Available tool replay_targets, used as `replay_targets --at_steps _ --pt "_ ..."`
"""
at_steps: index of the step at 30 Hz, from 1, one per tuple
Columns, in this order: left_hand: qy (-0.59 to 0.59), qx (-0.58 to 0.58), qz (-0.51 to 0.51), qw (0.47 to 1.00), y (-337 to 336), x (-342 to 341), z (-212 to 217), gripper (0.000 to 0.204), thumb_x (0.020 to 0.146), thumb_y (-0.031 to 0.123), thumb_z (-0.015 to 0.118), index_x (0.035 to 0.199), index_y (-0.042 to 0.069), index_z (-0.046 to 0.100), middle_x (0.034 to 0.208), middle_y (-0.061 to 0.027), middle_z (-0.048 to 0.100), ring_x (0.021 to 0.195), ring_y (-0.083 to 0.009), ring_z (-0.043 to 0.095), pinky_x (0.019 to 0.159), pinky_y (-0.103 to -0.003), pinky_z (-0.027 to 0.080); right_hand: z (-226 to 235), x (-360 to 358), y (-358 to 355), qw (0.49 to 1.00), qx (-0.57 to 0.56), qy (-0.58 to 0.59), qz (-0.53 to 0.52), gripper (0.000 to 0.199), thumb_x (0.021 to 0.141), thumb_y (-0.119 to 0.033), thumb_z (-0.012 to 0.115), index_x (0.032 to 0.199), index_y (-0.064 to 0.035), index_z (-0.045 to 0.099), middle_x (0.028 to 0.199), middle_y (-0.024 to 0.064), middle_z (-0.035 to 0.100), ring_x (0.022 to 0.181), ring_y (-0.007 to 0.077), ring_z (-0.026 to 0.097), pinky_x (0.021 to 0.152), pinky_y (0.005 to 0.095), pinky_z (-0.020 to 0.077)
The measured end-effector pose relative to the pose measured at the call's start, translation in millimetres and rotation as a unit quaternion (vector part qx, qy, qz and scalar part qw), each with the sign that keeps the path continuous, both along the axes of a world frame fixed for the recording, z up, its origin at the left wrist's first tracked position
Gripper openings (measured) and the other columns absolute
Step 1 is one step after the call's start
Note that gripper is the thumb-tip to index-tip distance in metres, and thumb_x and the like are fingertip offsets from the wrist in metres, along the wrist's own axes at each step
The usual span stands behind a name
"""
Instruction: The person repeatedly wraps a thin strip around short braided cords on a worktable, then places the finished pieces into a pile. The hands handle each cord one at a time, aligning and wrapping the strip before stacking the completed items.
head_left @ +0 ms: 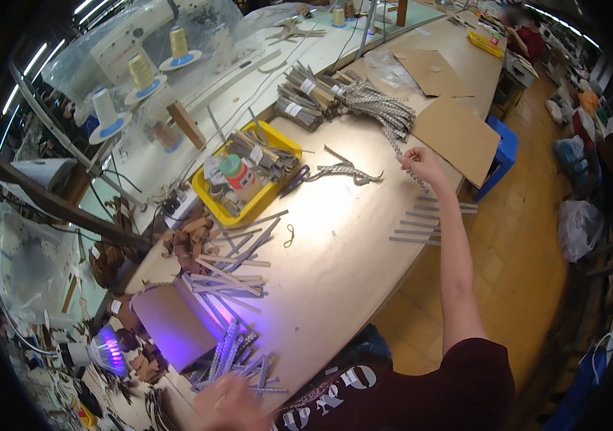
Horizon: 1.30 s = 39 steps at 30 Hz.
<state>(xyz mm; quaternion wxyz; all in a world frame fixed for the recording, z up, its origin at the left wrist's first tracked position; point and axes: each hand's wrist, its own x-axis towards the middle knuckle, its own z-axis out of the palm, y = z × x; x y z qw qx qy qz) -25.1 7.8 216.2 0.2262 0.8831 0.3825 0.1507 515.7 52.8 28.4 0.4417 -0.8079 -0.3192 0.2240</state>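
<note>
The blurred left hand (231,404) is near narrow, flat grey strips (228,349); its opening and hold I cannot tell. Rightward, beside the thick grey braided-cord bundle (378,104), the right hand (425,167), nearly closed, pinches one grey braided cord (396,141); pulling hard could tangle the bundle.

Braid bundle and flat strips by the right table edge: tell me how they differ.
The braid bundle is plaited and textured; the flat strips look plain. The braid bundle is heaped thickly together, while the flat strips lie spaced out side by side. The braid bundle lies beyond the right hand; the flat strips lie nearer. Both are greyish and rest on the table.
</note>
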Motion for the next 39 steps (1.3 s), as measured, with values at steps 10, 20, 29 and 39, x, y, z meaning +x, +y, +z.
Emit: replay_targets --at_steps 10,20,29,39 --pt "0.013 0.299 -0.341 0.891 35.3 2.2 107.6 0.038 0.077 0.02 0.072 0.11 0.006 0.063 0.093 -0.0122 0.062 0.087 -0.0302 0.058 0.081 -0.039 0.047 11.3 -183.4 -10.8 0.899 -0.09 -0.012 0.428 0.031 0.088 -0.031 0.072 0.102 -0.0032 0.07 0.082 0.011 0.07 0.074 0.0246 0.065 0.071 0.0359 0.0507" --pt "-0.113 0.221 -0.408 0.878 47.9 -8.0 107.6 0.043 0.084 0.024 0.067 0.121 0.003 0.057 0.102 -0.0153 0.057 0.094 -0.0322 0.054 0.084 -0.038 0.044 6.4 -163.5 -69.1 0.981 -0.069 -0.168 0.066 0.019 0.088 -0.02 0.071 0.097 -0.0037 0.068 0.095 0.0121 0.063 0.09 0.0288 0.061 0.079 0.0391 0.0493" --pt "-0.004 -0.03 -0.07 0.997 36.0 69.9 -155.5 0.068 0.089 0.037 0.069 0.145 0.008 0.042 0.144 -0.0228 0.047 0.134 -0.0441 0.041 0.11 -0.051 0.035 -12.8 -138.6 -136.9 0.954 -0.115 -0.277 0.031 0.022 0.086 -0.022 0.073 0.099 -0.0062 0.066 0.097 0.0104 0.059 0.098 0.0292 0.057 0.086 0.0409 0.0435" --pt "0.037 0.012 -0.153 0.988 42.8 145.9 -232.3 0.066 0.097 0.035 0.057 0.149 0.002 0.036 0.159 -0.019 0.028 0.147 -0.0365 0.024 0.12 -0.049 0.019 -10.6 -139.4 -131.3 0.946 -0.187 -0.264 0.035 0.024 0.086 -0.027 0.073 0.102 -0.0106 0.065 0.102 0.0073 0.059 0.101 0.0254 0.055 0.089 0.0408 0.0377"
